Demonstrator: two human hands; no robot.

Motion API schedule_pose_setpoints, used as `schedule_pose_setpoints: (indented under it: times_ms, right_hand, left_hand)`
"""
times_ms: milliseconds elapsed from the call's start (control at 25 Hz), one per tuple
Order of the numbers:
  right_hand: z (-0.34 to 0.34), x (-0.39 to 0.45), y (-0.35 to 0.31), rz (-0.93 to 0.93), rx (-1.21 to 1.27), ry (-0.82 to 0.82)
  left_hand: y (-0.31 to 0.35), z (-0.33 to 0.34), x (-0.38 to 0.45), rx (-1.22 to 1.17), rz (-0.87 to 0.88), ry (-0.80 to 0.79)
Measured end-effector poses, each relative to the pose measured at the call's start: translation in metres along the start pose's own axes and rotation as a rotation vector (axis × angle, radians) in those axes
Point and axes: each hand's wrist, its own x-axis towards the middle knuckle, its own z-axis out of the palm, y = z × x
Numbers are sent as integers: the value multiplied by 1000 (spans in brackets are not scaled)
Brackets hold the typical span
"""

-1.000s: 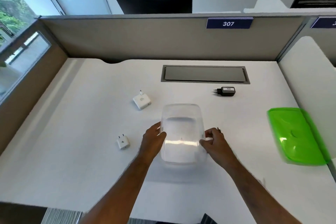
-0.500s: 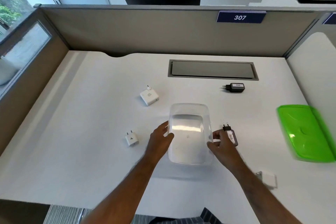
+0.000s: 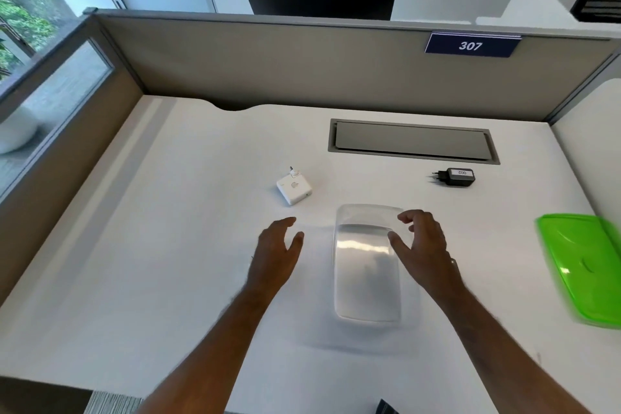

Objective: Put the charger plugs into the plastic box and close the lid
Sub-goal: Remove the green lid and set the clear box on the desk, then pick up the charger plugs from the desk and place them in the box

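Lying between both hands, the plastic box (image 3: 368,265) is ungrasped; left hand (image 3: 275,252) fingers spread; right hand (image 3: 421,245) fingers loosely curled.

- Left hand (image 3: 274,250) out in front, palm down, fingers loosely spread, thumb apart from the rest; holding nothing.
- Left forearm bare, running in from the lower left edge.
- Right hand (image 3: 421,247) raised, fingers curled in an unclosed claw, thumb pointing left; nothing gripped.
- Right forearm bare, coming in from the lower right corner.
- Hands well apart, both slightly motion-blurred.
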Motion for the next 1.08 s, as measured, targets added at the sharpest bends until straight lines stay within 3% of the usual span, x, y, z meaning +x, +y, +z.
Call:
schedule_pose_setpoints:
  times_ms: [160, 480, 720, 1080]
  right_hand:
    - [20, 36, -33, -78, -21, -83]
    - [86, 94, -89, -125, -125, -287]
    - [128, 121, -115, -120, -247, -435]
    - [181, 143, -135, 2, -297, -502]
  left_hand:
    - [-42, -24, 22, 234, 57, 105]
    - [-122, -49, 47, 390, -134, 98]
    - [-146, -46, 49, 452, -185, 81]
    - [-158, -28, 44, 550, -115, 244]
